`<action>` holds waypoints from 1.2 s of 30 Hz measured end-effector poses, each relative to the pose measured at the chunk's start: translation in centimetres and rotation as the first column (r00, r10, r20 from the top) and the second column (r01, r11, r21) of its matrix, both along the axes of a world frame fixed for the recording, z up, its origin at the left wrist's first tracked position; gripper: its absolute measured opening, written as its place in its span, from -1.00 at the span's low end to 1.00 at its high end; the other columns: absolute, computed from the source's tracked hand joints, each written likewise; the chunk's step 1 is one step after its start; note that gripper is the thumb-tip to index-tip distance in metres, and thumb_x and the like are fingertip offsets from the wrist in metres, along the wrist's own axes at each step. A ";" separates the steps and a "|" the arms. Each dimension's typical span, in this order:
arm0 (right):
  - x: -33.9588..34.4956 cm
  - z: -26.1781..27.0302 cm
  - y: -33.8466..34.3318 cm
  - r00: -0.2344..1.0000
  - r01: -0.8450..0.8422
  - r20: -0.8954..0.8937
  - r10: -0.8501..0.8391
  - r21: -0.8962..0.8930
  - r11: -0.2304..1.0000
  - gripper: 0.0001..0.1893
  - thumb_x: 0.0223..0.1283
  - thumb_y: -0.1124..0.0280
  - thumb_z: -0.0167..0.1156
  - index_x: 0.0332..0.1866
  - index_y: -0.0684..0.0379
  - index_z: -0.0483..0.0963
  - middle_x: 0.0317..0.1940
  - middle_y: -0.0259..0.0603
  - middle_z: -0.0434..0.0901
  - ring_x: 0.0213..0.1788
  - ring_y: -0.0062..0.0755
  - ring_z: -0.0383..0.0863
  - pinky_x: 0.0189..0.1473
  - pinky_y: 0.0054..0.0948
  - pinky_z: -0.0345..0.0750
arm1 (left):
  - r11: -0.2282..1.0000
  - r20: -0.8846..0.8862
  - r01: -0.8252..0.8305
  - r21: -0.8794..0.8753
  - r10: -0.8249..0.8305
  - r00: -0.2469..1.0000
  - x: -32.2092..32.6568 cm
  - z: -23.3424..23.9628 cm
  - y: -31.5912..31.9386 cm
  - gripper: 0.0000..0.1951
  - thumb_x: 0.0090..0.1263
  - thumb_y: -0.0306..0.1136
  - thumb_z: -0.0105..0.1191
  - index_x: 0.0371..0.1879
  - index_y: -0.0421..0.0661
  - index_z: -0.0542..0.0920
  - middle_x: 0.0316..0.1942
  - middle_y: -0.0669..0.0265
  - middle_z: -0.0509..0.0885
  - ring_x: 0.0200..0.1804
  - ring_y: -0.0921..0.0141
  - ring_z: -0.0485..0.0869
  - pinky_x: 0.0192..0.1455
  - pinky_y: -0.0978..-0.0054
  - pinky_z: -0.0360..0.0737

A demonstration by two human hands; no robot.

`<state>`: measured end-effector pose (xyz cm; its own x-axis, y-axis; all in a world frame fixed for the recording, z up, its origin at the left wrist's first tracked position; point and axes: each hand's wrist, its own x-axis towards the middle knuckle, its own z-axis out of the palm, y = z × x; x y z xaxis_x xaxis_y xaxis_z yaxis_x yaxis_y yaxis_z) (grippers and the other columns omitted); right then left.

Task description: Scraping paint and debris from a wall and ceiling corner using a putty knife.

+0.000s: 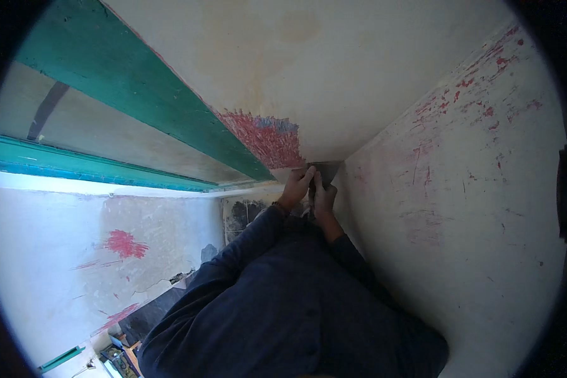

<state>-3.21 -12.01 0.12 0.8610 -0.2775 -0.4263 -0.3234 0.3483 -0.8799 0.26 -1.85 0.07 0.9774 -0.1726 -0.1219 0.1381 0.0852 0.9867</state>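
Both hands are together low on the wall in front of me, close to the inner corner. A wide, flat metal scraper blade (329, 172) lies at the wall there, its handle mostly hidden by my fingers. My right hand (325, 198) grips the tool from the right. From the left, my left hand (296, 186) closes on it, thumb beside the other thumb. Just above the hands is a rough patch of red paint (276, 144) with scrape marks and a grey-blue strip (276, 124) along its top. Pale wall surface (288, 61) surrounds this patch.
A green-painted frame (137, 80) runs diagonally on the left, bordering the red patch. The right-hand wall (430, 198) bears red flecks and scratches. A red-marked wall (146, 227) stands at left, with broken plaster (182, 275) at its edge. Dark-smeared tiles (241, 212) show behind my left forearm.
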 end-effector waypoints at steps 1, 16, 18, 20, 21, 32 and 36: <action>0.3 0.9 0.4 1.000 0.000 0.004 0.000 0.002 1.000 -0.59 0.40 0.09 0.24 -0.47 0.20 0.51 -0.67 -0.44 0.44 -0.73 -0.68 0.32 -0.71 -0.53 0.16 | 1.000 -0.035 -0.014 0.012 0.014 0.999 0.3 -0.1 0.0 -0.63 0.58 -0.21 0.01 -0.34 -0.32 0.60 -0.53 0.36 0.56 -0.38 0.57 0.44 -0.33 0.42 0.44; 0.1 1.9 1.0 0.999 0.041 0.021 -0.041 -0.040 0.998 -0.55 0.38 0.06 0.27 -0.54 0.18 0.50 -0.70 -0.47 0.41 -0.74 -0.68 0.31 -0.71 -0.52 0.16 | 0.991 0.061 -0.061 0.118 0.054 0.997 -0.1 1.4 0.4 -0.58 0.58 -0.16 0.01 -0.37 -0.32 0.61 -0.54 0.32 0.57 -0.37 0.57 0.45 -0.33 0.42 0.45; 0.0 0.9 1.3 0.995 0.020 -0.093 -0.021 -0.010 1.000 -0.54 0.37 0.04 0.27 -0.54 0.18 0.49 -0.70 -0.44 0.43 -0.74 -0.66 0.33 -0.71 -0.52 0.18 | 0.985 0.057 -0.066 0.159 0.057 0.997 -0.3 0.3 0.5 -0.58 0.58 -0.16 0.00 -0.37 -0.32 0.61 -0.54 0.31 0.58 -0.38 0.57 0.45 -0.33 0.41 0.44; 1.0 1.6 1.5 0.998 0.066 -0.015 -0.066 -0.001 0.998 -0.53 0.37 0.03 0.27 -0.54 0.19 0.49 -0.69 -0.43 0.43 -0.74 -0.66 0.32 -0.71 -0.52 0.18 | 0.976 0.055 -0.077 0.203 0.067 0.996 0.5 -0.1 0.7 -0.58 0.58 -0.15 0.00 -0.37 -0.32 0.61 -0.54 0.29 0.58 -0.39 0.56 0.44 -0.33 0.41 0.44; 0.8 2.1 1.4 0.990 0.130 0.047 -0.130 0.005 0.991 -0.53 0.36 0.02 0.27 -0.54 0.19 0.49 -0.69 -0.41 0.44 -0.75 -0.65 0.31 -0.71 -0.52 0.17 | 0.982 0.089 -0.094 0.164 0.080 0.993 0.8 1.5 0.3 -0.58 0.58 -0.16 0.00 -0.37 -0.32 0.61 -0.54 0.27 0.58 -0.39 0.55 0.44 -0.34 0.39 0.44; -0.3 0.6 1.0 0.996 0.082 -0.020 -0.082 -0.030 0.996 -0.58 0.35 0.08 0.29 -0.48 0.23 0.54 -0.65 -0.33 0.51 -0.68 -0.58 0.42 -0.64 -0.49 0.29 | 0.995 0.042 -0.085 0.047 0.083 0.996 -0.4 0.5 0.1 -0.55 0.58 -0.14 -0.01 -0.37 -0.36 0.61 -0.57 0.29 0.57 -0.40 0.56 0.43 -0.33 0.37 0.45; 0.0 -0.1 1.1 0.988 0.014 -0.150 -0.022 -0.055 0.998 -0.55 0.35 0.05 0.29 -0.52 0.23 0.53 -0.68 -0.34 0.49 -0.69 -0.58 0.43 -0.65 -0.47 0.29 | 0.985 -0.003 -0.063 0.158 0.064 0.998 -0.7 -0.2 0.4 -0.56 0.58 -0.14 -0.01 -0.35 -0.35 0.64 -0.55 0.30 0.61 -0.39 0.56 0.46 -0.32 0.39 0.47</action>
<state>-3.25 -10.94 0.06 0.7826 -0.3185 -0.5349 -0.4479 0.3089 -0.8391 -0.47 -1.40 -0.16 0.9847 -0.0887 -0.1503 0.1451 -0.0624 0.9874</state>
